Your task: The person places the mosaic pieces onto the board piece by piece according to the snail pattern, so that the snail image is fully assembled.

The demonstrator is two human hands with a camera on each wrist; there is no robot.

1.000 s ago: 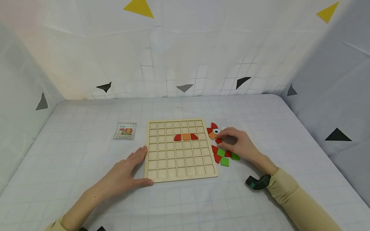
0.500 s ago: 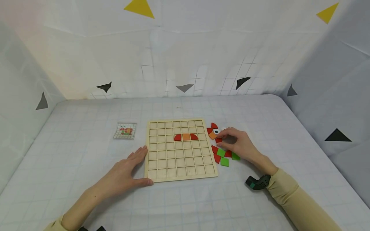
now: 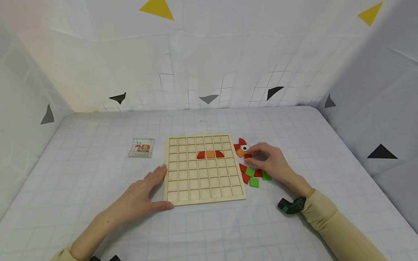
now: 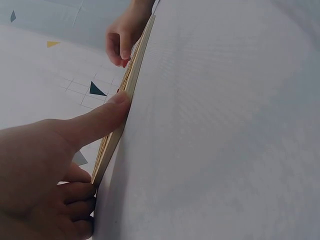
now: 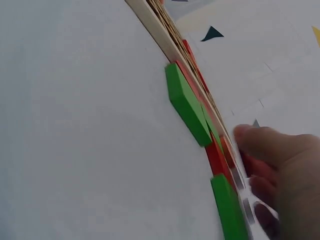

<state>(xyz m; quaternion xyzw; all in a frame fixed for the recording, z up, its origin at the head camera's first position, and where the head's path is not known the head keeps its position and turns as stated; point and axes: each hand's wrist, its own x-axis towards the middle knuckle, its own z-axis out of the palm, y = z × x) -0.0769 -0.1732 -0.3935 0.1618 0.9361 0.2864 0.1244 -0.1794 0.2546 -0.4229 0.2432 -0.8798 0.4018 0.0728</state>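
A wooden grid board (image 3: 192, 185) lies on the table; an orange square tile (image 3: 210, 154) sits in it between a left red rounded tile (image 3: 201, 155) and a right red rounded tile (image 3: 219, 154). My left hand (image 3: 140, 197) touches the board's left edge with extended fingers, its thumb (image 4: 107, 117) at the near corner. Right of the board, my right hand (image 3: 272, 162) pinches a red tile (image 3: 248, 156) between thumb and fingertips. Around it lie red tiles, a near green square (image 3: 254, 182), an orange tile (image 3: 240, 152) and a white eye tile (image 3: 244, 148).
A small picture card (image 3: 142, 148) with a coloured grid pattern lies left of the board. White cloth walls (image 3: 209, 54) with yellow, grey and black triangles stand behind and beside the table.
The right hand and the red tile at its fingertips have shifted very slightly away from me. The left hand and the board stay where they were.
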